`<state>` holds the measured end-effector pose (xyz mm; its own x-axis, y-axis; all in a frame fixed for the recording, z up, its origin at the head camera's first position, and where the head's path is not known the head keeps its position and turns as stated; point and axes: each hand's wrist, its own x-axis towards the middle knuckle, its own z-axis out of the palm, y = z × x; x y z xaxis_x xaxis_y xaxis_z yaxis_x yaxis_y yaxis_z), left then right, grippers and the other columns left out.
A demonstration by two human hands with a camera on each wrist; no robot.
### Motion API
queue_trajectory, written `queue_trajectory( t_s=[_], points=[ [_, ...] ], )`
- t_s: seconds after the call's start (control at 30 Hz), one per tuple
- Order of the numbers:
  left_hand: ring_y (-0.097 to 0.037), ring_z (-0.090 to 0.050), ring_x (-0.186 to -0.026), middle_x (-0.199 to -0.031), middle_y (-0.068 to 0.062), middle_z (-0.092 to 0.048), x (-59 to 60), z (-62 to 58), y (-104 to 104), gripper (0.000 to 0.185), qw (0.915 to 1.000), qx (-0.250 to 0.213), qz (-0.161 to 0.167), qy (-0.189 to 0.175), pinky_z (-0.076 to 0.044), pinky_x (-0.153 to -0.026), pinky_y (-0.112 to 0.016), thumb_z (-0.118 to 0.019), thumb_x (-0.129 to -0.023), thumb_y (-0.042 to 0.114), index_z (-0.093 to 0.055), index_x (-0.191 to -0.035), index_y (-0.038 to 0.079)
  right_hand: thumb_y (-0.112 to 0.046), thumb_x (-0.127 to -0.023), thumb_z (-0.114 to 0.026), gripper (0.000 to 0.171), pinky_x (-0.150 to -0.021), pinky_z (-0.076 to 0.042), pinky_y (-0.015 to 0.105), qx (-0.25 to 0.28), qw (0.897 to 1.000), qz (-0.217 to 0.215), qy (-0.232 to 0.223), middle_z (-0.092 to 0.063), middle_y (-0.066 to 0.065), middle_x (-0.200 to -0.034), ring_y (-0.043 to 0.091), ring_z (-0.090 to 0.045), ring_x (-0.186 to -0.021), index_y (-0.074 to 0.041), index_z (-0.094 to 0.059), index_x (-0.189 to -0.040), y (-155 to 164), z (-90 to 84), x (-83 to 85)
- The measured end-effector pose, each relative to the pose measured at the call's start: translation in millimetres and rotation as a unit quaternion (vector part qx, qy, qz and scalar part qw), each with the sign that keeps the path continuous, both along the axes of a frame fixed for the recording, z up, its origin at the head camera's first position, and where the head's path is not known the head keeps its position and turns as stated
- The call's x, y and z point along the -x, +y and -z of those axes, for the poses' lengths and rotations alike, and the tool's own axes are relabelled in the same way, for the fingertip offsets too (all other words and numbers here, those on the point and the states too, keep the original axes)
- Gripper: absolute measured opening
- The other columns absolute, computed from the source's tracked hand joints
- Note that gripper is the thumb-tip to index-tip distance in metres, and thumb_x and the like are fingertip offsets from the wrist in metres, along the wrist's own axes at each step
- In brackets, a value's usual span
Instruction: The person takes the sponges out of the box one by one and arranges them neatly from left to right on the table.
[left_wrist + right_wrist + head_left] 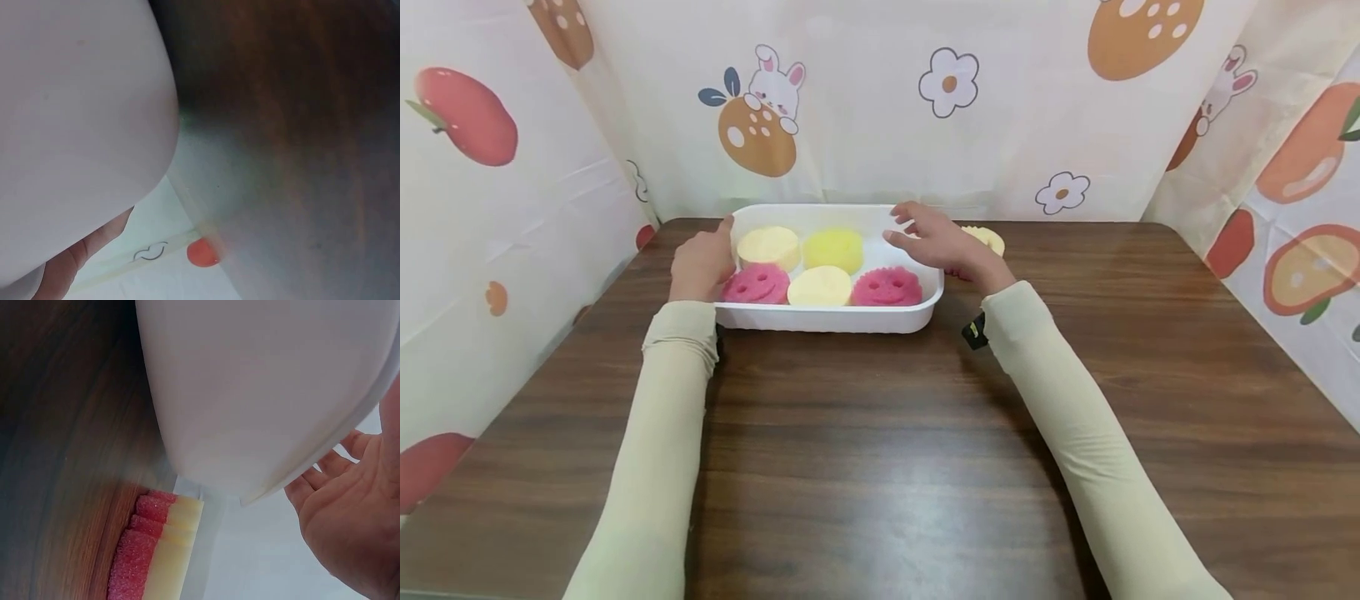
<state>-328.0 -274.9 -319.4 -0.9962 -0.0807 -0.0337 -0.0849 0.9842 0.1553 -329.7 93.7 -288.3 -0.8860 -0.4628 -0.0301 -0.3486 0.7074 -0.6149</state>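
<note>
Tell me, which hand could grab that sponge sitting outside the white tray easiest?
Probably the right hand. It hovers open over the white plastic tray's right end, with the pink and yellow round sponge lying on the table just beyond it. The left hand holds the tray's far left edge.

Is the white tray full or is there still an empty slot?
Not full. The white tray holds five round sponges; its back right corner, under the right hand, looks bare.

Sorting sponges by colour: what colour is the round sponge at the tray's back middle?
Bright yellow round sponge, seen best in the head view.
</note>
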Motion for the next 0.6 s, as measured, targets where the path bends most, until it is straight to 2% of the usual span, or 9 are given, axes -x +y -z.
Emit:
queue_trajectory(
  t_s=[0.33,0.6],
  points=[
    [-0.051,-0.053,-0.113,-0.133,-0.037,-0.051,-1.2,1.2,-4.0,0.079,0.9999,-0.010,0.005,-0.004,-0.046,-0.097,-0.066,-0.050,-0.097,0.014,-0.003,-0.160,0.011,-0.047,-0.099,-0.051,0.064,-0.115,-0.038,0.048,-0.015,1.000,-0.021,0.003,-0.042,0.010,-0.152,0.029,-0.043,-0.138,-0.015,-0.033,-0.151,-7.5,5.2,-0.1],
    [-0.048,-0.055,-0.107,-0.129,-0.035,-0.053,-3.5,-1.1,-0.9,0.076,0.9998,-0.013,0.011,0.009,-0.048,-0.095,-0.065,-0.048,-0.097,0.012,-0.006,-0.160,0.010,-0.045,-0.100,-0.051,0.062,-0.115,-0.039,0.047,-0.019,0.999,-0.037,0.016,-0.044,0.012,-0.150,0.030,-0.045,-0.136,-0.014,-0.034,-0.150,-10.9,4.1,-0.8]
  ],
)
